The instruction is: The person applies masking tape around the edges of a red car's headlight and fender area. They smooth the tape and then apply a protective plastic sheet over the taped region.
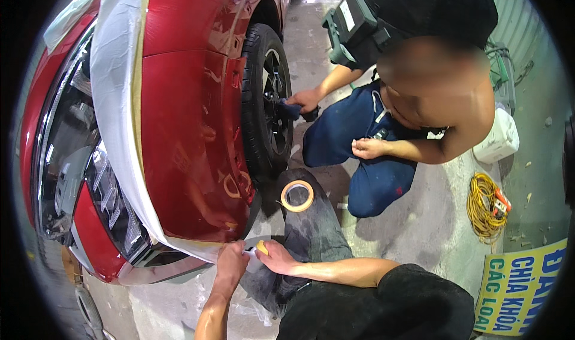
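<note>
My left hand (pixel 232 259) is closed at the lower corner of the red car fender (pixel 185 148), its fingers pinched at the end of a white masking sheet (pixel 117 88). That sheet runs along the panel edge beside the headlight (pixel 108 184), with a strip of yellowish tape along its border. Close by, my right hand (pixel 277 258) is closed on a small yellow object (pixel 262 248), mostly hidden by the fingers; its kind cannot be made out. A roll of masking tape (pixel 297 196) rests on my dark-trousered leg (pixel 314 232).
A crouching person (pixel 443 118) in blue trousers reaches a hand with a dark cloth (pixel 288 109) to the front wheel (pixel 266 94). Behind are a dark toolbox (pixel 353 26) and a white jug (pixel 498 137). At right lie a coiled yellow cable (pixel 484 211) and a yellow sign (pixel 521 289).
</note>
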Motion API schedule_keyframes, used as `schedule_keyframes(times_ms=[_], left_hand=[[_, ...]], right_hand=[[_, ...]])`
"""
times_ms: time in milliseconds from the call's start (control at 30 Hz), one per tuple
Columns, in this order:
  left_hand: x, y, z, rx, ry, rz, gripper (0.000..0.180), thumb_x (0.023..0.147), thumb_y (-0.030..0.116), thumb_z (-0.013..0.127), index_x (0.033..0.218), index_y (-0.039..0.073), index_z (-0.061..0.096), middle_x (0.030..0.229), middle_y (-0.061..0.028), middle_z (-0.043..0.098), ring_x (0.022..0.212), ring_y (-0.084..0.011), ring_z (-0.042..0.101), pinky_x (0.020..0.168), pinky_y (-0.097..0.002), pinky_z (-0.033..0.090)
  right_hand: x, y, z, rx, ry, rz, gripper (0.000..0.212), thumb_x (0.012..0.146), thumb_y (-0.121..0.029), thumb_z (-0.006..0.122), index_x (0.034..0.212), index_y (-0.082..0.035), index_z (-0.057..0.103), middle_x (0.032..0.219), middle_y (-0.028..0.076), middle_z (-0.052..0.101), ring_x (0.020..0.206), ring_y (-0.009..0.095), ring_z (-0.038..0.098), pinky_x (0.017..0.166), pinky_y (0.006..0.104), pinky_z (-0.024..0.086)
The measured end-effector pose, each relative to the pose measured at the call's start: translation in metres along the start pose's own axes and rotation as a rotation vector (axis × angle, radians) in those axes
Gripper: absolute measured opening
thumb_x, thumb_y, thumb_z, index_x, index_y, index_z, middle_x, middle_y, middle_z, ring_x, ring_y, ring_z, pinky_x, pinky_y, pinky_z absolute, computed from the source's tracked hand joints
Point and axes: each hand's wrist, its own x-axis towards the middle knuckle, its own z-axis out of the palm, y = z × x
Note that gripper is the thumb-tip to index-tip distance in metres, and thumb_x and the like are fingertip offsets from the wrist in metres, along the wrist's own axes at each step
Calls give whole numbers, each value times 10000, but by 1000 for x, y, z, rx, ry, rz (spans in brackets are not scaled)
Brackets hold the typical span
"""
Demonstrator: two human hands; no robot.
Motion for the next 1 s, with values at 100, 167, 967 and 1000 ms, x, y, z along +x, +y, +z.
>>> schedule_keyframes(times_ms=[100, 167, 967, 1000], left_hand=[[0, 9, -3, 9, 35, -2, 332, 761, 60, 777, 1088, 6, 747, 991, -214, 755, 980, -404, 723, 886, -497, 564], [1, 11, -3, 38, 49, 15, 306, 793, 58, 739, 1096, 9, 735, 956, -209, 754, 962, -395, 729, 869, -507, 565], [-52, 88, -112, 78, 1328, 92, 454, 793, 74, 937, 1191, 0, 731, 1050, -87, 679, 851, -158, 650, 681, -275, 535], [-46, 86, -119, 79, 1360, 76, 499, 768, 117, 966, 1191, -2, 731, 1019, -76, 688, 838, -150, 649, 680, -265, 529]], right_hand=[[-4, -3, -4, -9, 37, -32, 342, 975, -300, 645, 1016, 40, 632, 968, 267, 638, 955, 466, 624, 828, 519, 492], [-8, -7, -7, -4, 60, -22, 328, 960, -284, 661, 1025, 36, 626, 973, 253, 622, 957, 459, 619, 827, 520, 493], [-173, 120, -215, -891, 399, 105, 240, 797, -215, 791, 911, -29, 691, 1069, 165, 637, 964, 355, 655, 798, 459, 567], [-178, 151, -207, -900, 338, 189, 252, 814, -219, 775, 949, -23, 692, 1103, 169, 626, 1004, 357, 642, 827, 465, 563]])
